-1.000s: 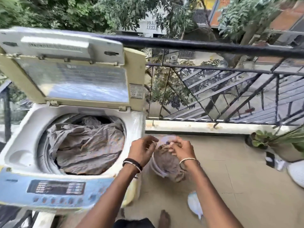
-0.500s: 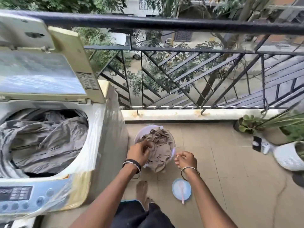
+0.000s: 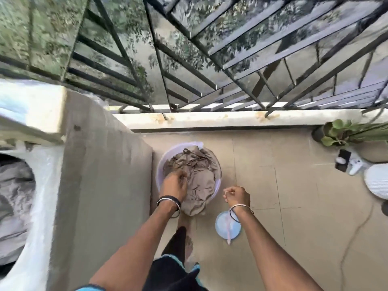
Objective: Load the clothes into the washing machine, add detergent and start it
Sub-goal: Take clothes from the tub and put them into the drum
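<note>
Cloth [image 3: 197, 177]: soft, matt, beige-brown fabric, heavily creased, spilling over the rim.
Tub [image 3: 161, 162]: pale lilac plastic, smooth, faint sheen.
Washer [image 3: 105, 185]: flat matt beige side, a few dark specks; top looks like white glossy plastic.
Load [image 3: 14, 196]: grey crumpled cloth, matt.
Railing [image 3: 210, 59]: dark painted metal bars, dull.
Floor [image 3: 294, 206]: smooth beige tiles, thin cracks.
Lid [image 3: 222, 227]: light blue plastic, smooth.
Bangle [image 3: 241, 207]: shiny metal.
</note>
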Demonstrator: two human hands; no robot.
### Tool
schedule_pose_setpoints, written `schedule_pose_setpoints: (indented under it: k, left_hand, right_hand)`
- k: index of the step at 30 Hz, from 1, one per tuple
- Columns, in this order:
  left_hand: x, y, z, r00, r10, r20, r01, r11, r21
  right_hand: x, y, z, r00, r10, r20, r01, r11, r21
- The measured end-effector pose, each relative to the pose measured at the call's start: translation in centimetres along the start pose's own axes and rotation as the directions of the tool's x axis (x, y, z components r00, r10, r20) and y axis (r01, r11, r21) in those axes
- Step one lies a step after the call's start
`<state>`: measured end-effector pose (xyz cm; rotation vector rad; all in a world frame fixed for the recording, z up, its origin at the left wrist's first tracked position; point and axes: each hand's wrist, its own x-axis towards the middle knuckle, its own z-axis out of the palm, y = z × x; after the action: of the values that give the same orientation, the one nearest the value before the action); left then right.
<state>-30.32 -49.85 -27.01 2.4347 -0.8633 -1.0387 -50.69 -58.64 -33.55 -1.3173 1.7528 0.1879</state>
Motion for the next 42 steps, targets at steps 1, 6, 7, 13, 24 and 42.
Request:
schedule_pose_setpoints:
  k: [1,6,7,13,24,42]
  left_hand:
    - [1.4,-0.2,0.5,1.000,-0.006,0.004,0.006,1.000,-0.006]
    - [9.7,-2.5,4.7,0.999,0.003,0.039,-0.006,0.998,0.067]
    - [11.4,-3.2,5.7,0.999,0.003,0.044,-0.007,0.996,0.086]
    - [19.1,-7.5,11.5,0.998,-0.022,0.054,0.012,0.984,0.176]
    - [20.5,-9.7,16.4,0.992,0.009,0.125,-0.035,0.978,0.206]
    - [14.3,-8.5,12.9,0.968,-0.012,0.249,-0.007,0.997,0.076]
  right_hand:
    - [1.5,-0.5,0.4,1.000,0.002,-0.006,-0.002,1.000,0.004]
    - [10.2,-3.3,3.2,0.996,-0.011,-0.088,0.009,1.000,-0.021]
    - [12.3,-3.4,4.0,0.995,-0.013,-0.099,0.010,1.000,-0.025]
    - [22.1,-2.5,8.1,0.993,-0.080,-0.092,0.078,0.997,-0.020]
    - [23.5,-1.8,10.7,0.911,-0.355,-0.211,0.269,0.898,-0.348]
    - [11.4,-2.9,9.0,0.862,-0.380,-0.336,0.439,0.890,0.120]
